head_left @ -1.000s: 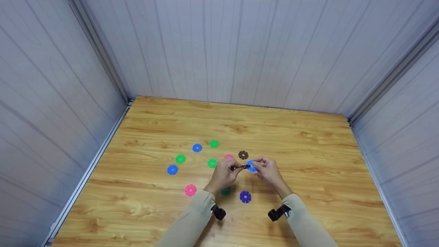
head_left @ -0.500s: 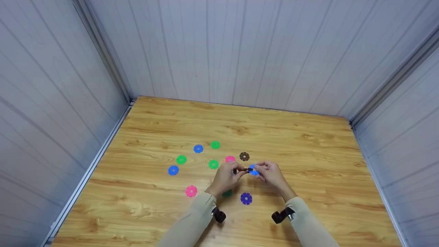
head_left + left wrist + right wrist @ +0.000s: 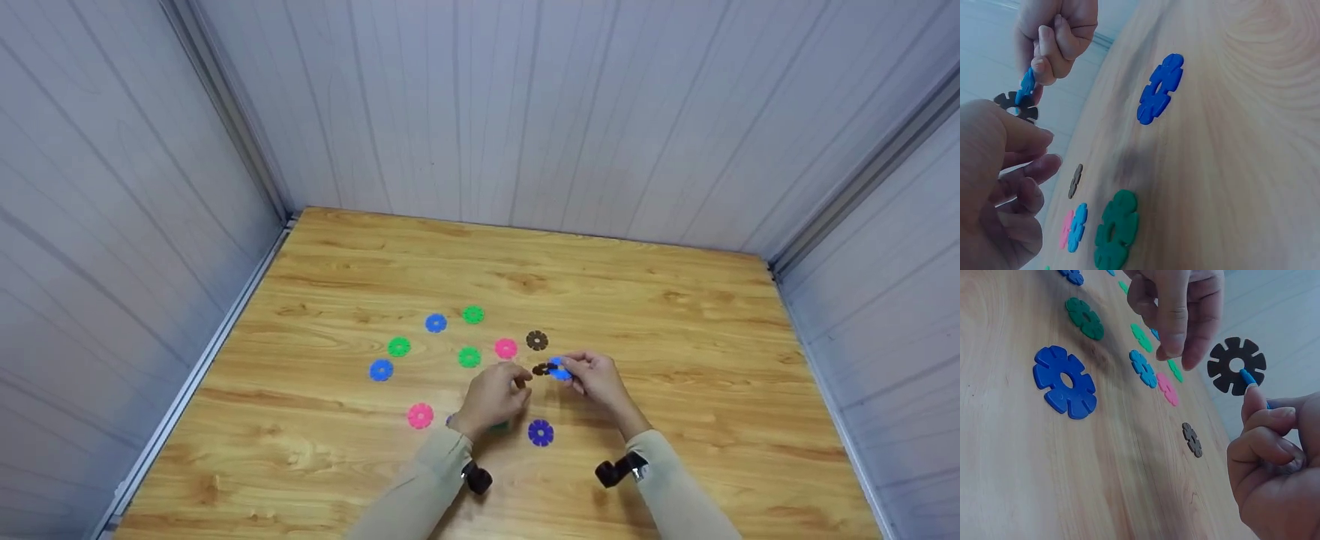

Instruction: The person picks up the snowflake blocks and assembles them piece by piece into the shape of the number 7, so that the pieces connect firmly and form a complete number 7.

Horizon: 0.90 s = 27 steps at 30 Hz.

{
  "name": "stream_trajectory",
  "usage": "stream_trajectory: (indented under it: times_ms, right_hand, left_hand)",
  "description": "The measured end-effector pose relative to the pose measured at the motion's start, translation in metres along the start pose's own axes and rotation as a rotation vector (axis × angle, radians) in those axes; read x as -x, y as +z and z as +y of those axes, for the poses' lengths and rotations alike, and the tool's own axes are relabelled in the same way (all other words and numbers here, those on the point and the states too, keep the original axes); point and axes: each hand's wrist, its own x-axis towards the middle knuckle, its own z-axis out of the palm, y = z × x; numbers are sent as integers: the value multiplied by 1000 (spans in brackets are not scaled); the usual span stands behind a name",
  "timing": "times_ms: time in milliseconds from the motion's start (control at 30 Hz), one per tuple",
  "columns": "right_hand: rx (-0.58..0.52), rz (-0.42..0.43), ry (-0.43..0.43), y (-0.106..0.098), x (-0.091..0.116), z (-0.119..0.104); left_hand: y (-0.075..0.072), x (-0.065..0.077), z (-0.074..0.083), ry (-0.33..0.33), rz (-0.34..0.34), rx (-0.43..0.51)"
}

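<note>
My right hand (image 3: 598, 377) pinches a light blue notched plastic disc (image 3: 561, 373) between thumb and fingers, above the table. A dark brown notched disc (image 3: 1220, 367) is slotted into the blue one, the two standing crosswise. My left hand (image 3: 495, 394) is just left of the joined pair, fingers loosely bent and holding nothing. The right wrist view shows a gap between its fingertips (image 3: 1174, 346) and the brown disc. Under the hands lie a dark blue disc (image 3: 541, 433) and a dark green disc (image 3: 1117, 230), the latter mostly hidden in the head view.
Several loose discs lie flat on the wooden table (image 3: 300, 450): a brown one (image 3: 537, 340), pink ones (image 3: 506, 348) (image 3: 421, 415), green ones (image 3: 469, 357) and blue ones (image 3: 381, 370). Pale panel walls (image 3: 480, 112) stand at the back and both sides.
My left hand has let go of the brown disc and drawn slightly left and down. The brown disc stays joined to the blue one in my right hand, which has shifted slightly right.
</note>
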Motion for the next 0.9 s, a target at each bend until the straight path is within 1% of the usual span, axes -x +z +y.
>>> stream_trajectory:
  times_ms: [100,300,400,500,633,767,900]
  right_hand:
    - [-22,15,10,-1,1,0]
    - [-108,9,28,-2,1,-2]
    - [-124,11,27,-2,0,-2]
    - [-128,17,23,-3,0,-4]
    - [-133,24,36,-3,0,-5]
    - [-136,29,52,-3,1,-4]
    - [-151,27,42,-5,1,-3]
  left_hand:
    - [3,4,2,-4,-32,-27]
    - [7,11,10,38,-100,-171]
    - [10,14,14,60,-153,-229]
    - [12,15,16,83,-208,-260]
    - [16,17,18,97,-255,-271]
    - [20,19,17,98,-270,-270]
    - [23,19,17,74,-280,-252]
